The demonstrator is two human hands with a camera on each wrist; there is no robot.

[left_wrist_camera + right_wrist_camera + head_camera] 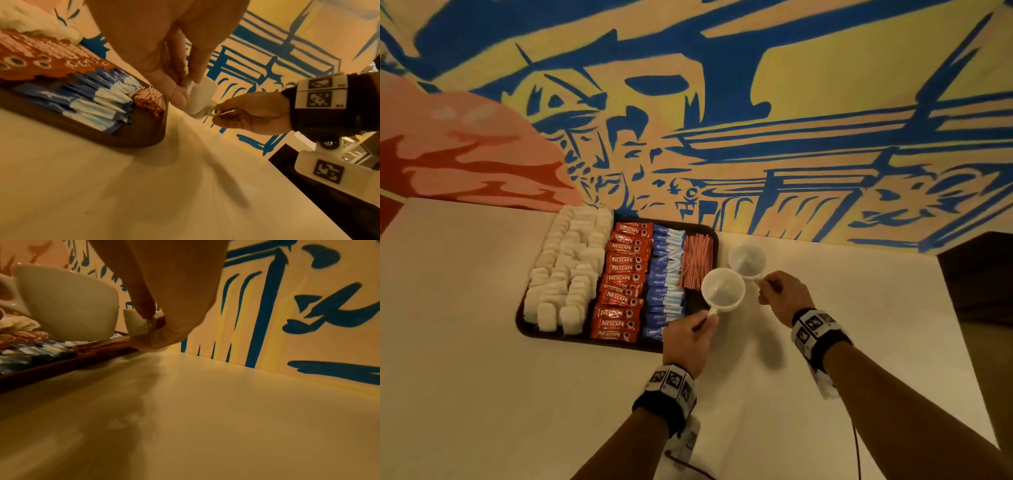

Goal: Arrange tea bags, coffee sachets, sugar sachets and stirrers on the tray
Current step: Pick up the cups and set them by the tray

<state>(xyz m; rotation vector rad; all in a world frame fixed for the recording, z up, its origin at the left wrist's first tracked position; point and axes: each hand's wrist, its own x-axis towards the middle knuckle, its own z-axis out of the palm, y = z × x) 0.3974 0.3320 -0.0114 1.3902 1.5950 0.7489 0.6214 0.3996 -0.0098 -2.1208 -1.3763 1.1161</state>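
A dark tray point(619, 344) holds white tea bags point(566, 270) on its left, then red coffee sachets point(621, 279), blue sugar sachets point(666, 277) and red stirrers point(695, 262). My left hand point(707, 318) pinches the handle of a white cup point(722, 294) held over the tray's right front corner. My right hand point(765, 287) pinches the handle of a second white cup point(747, 262) just right of the tray. Both cups look empty. In the right wrist view the left-hand cup point(65, 305) hangs above the tray rim point(98, 345).
The pale table point(482, 377) runs wide to the left and front of the tray. A painted wall point(756, 137) stands close behind the tray. At the right the table ends at a dark drop point(979, 274).
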